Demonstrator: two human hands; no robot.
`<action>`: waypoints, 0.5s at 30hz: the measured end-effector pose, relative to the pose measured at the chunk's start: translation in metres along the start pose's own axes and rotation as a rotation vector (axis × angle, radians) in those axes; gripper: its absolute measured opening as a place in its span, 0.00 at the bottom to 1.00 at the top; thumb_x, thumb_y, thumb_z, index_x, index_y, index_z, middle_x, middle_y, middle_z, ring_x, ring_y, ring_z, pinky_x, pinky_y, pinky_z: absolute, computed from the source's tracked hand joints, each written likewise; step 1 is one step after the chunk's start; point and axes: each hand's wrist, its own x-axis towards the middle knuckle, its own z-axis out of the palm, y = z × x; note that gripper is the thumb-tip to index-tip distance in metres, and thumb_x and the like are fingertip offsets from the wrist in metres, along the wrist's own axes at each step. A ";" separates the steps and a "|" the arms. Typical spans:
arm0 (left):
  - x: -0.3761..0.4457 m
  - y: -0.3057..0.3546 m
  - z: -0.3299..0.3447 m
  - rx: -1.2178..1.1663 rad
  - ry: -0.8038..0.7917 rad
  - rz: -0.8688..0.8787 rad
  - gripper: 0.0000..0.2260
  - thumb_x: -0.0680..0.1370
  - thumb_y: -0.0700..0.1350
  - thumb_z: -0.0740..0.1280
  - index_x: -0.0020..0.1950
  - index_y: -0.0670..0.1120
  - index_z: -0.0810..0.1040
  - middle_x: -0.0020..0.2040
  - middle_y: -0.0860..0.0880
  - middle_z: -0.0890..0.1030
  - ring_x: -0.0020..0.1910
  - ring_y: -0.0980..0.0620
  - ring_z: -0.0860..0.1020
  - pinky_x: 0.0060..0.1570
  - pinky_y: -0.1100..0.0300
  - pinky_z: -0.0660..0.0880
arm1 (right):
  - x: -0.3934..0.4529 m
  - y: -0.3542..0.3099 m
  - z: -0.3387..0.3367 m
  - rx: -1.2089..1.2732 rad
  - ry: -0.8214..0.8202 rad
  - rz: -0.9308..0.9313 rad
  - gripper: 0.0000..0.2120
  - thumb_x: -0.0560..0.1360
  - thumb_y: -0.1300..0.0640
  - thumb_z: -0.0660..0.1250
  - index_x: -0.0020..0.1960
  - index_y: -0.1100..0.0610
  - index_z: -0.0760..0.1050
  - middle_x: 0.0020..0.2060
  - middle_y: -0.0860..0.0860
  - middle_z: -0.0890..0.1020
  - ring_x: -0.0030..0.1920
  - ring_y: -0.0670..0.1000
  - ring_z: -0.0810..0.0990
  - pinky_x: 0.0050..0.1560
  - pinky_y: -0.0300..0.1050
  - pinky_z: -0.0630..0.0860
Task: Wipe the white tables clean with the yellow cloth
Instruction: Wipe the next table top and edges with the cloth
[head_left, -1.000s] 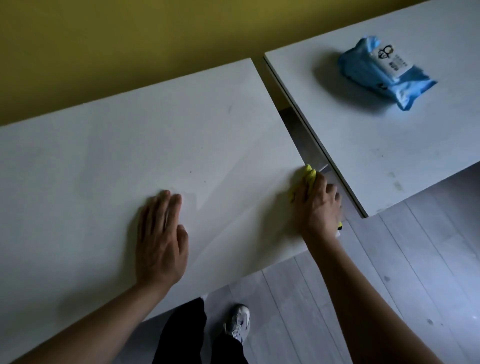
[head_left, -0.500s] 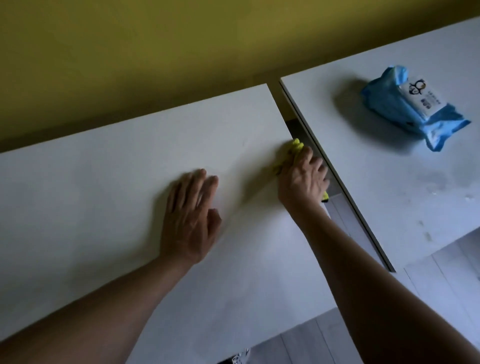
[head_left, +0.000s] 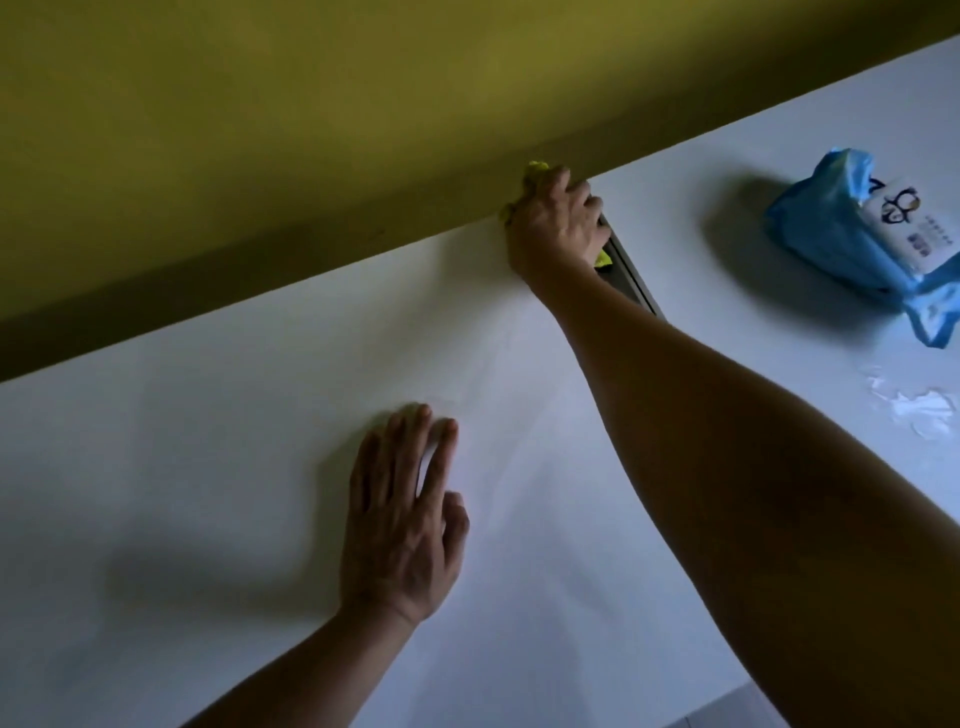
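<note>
At table corner, fingers (head_left: 574, 189) around yellow cloth (head_left: 537, 167)

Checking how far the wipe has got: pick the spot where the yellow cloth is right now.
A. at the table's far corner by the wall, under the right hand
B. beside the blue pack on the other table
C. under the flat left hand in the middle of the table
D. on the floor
A: the right hand holds the yellow cloth against the near table at its far corner by the wall.
</note>
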 end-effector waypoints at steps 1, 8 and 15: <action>0.000 -0.001 0.000 -0.001 0.002 0.002 0.28 0.82 0.50 0.55 0.82 0.45 0.64 0.83 0.42 0.61 0.82 0.39 0.59 0.77 0.36 0.61 | -0.001 0.002 -0.001 0.004 0.006 -0.012 0.29 0.78 0.41 0.62 0.72 0.56 0.61 0.67 0.57 0.70 0.69 0.60 0.68 0.63 0.58 0.68; 0.003 -0.001 -0.002 -0.008 0.031 0.005 0.27 0.83 0.50 0.54 0.81 0.44 0.66 0.82 0.41 0.63 0.81 0.38 0.61 0.78 0.38 0.58 | -0.094 0.082 -0.014 0.086 0.035 0.041 0.21 0.78 0.48 0.59 0.68 0.55 0.64 0.63 0.58 0.72 0.64 0.62 0.71 0.59 0.62 0.70; -0.001 0.002 -0.003 -0.004 0.042 0.015 0.28 0.80 0.47 0.58 0.81 0.42 0.67 0.82 0.40 0.63 0.81 0.37 0.61 0.78 0.37 0.58 | -0.211 0.179 -0.019 -0.039 0.157 0.110 0.14 0.78 0.51 0.63 0.58 0.57 0.66 0.50 0.60 0.74 0.51 0.64 0.74 0.47 0.58 0.71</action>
